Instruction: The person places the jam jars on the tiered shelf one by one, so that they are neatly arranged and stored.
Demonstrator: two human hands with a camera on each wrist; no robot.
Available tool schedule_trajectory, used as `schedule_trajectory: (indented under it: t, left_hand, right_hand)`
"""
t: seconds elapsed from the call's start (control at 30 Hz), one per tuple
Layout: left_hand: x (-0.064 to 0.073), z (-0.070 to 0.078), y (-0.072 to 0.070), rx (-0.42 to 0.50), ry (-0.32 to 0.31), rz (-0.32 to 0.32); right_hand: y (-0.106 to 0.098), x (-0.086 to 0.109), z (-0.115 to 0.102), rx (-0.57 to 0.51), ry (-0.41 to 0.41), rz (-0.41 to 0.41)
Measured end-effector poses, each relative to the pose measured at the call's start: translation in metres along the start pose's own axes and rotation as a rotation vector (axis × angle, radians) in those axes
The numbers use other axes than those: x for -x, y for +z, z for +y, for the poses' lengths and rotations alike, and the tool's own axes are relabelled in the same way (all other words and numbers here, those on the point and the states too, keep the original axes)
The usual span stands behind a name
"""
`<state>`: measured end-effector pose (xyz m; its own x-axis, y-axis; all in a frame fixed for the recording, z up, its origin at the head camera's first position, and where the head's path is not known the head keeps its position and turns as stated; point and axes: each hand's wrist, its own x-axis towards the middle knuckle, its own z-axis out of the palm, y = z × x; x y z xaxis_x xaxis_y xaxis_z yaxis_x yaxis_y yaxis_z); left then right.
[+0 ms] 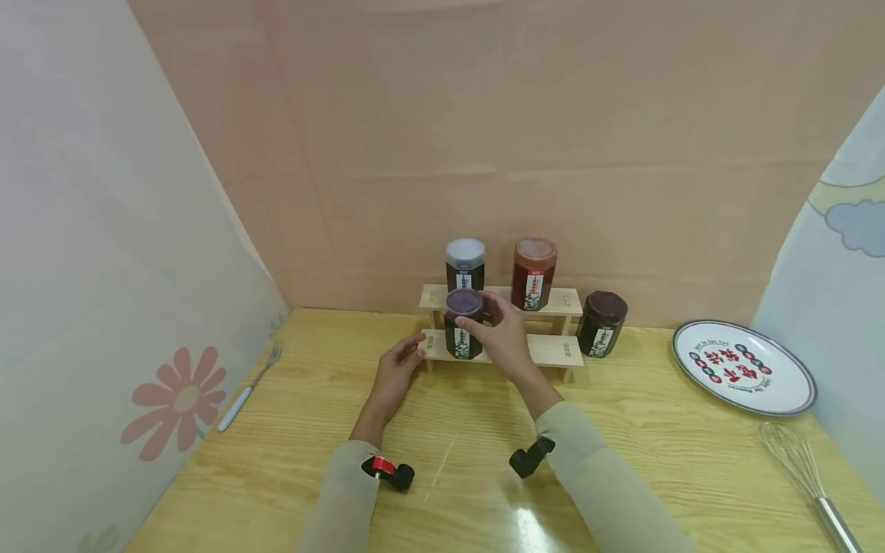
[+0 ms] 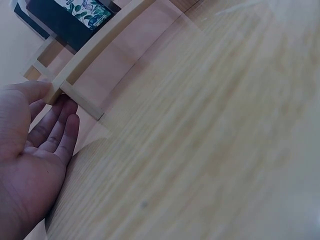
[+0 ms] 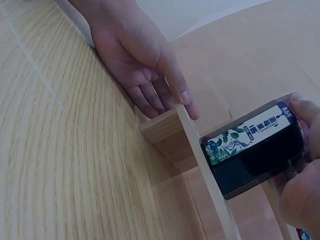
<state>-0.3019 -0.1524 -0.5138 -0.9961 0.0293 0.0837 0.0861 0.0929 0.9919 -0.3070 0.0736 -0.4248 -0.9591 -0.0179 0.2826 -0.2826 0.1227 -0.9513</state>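
A dark jar with a purple lid stands on the front lower step of a small two-step wooden rack. My right hand grips this jar around its upper part near the lid; in the right wrist view the jar's base meets the step's board. At the left end of the lower step, my left hand holds the board, thumb on its edge and fingers below by the leg. On the upper step behind are a white-lidded jar and a reddish jar.
Another dark jar stands on the table by the rack's right end. Farther right are an oval plate and a whisk. A fork lies at the left, beside the flower-printed wall cloth.
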Motion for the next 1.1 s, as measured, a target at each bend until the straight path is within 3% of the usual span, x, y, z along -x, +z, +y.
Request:
schedule_trajectory:
  t: [0.27, 0.47, 0.6, 0.8, 0.97, 1.1]
  left_hand:
    - [0.001, 0.000, 0.000, 0.002, 0.006, 0.004]
    - [0.002, 0.000, 0.000, -0.015, 0.013, -0.008]
    - [0.001, 0.000, -0.001, -0.011, 0.019, 0.003]
    - [0.000, 0.001, 0.001, 0.004, 0.017, 0.017]
    - [0.002, 0.004, 0.002, 0.011, 0.006, 0.014]
    - [0.002, 0.002, 0.001, 0.013, 0.003, 0.007]
  right_hand:
    - [0.000, 0.000, 0.000, -0.013, -0.003, -0.008]
    - [-0.019, 0.004, -0.004, -0.011, -0.008, -0.060]
    - [-0.044, 0.005, -0.009, 0.019, -0.046, -0.081]
    - [-0.098, 0.011, -0.016, 0.128, -0.085, -0.150]
    - [-0.143, 0.012, -0.020, 0.198, -0.076, -0.124]
    - [-0.175, 0.010, -0.020, 0.192, -0.062, -0.082]
